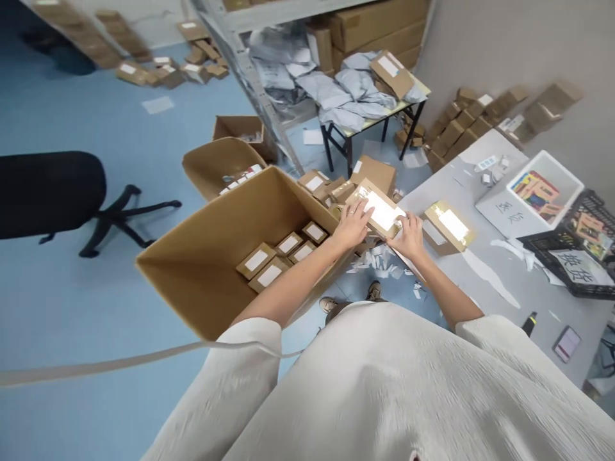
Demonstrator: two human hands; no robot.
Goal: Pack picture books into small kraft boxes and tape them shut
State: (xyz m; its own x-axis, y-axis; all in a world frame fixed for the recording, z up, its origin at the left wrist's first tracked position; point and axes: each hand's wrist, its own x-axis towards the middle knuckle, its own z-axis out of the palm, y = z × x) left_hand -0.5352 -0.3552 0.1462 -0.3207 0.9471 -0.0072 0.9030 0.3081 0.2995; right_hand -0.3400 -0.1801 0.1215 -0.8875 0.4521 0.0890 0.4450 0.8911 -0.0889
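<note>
Between my hands is a small brown cardboard box (381, 210) with a white label on its upper face. My left hand (354, 224) has its fingers over the label at the box's left end. With fingers bent round the near right corner, my right hand (408, 238) grips the same box. Just right of it, another taped carton (446, 227) with white labels sits on the grey table (494, 269). Under my left forearm stands a large open carton (211, 256), which holds several small labelled boxes (269, 275).
A white bin (509, 208) and a black crate (576, 269) stand on the table, near a phone (567, 344) and a cutter (530, 324). Paper scraps (379, 262) litter the floor. Behind are a low table of grey parcels (331, 93), a metal rack (262, 96) and a chair (52, 192).
</note>
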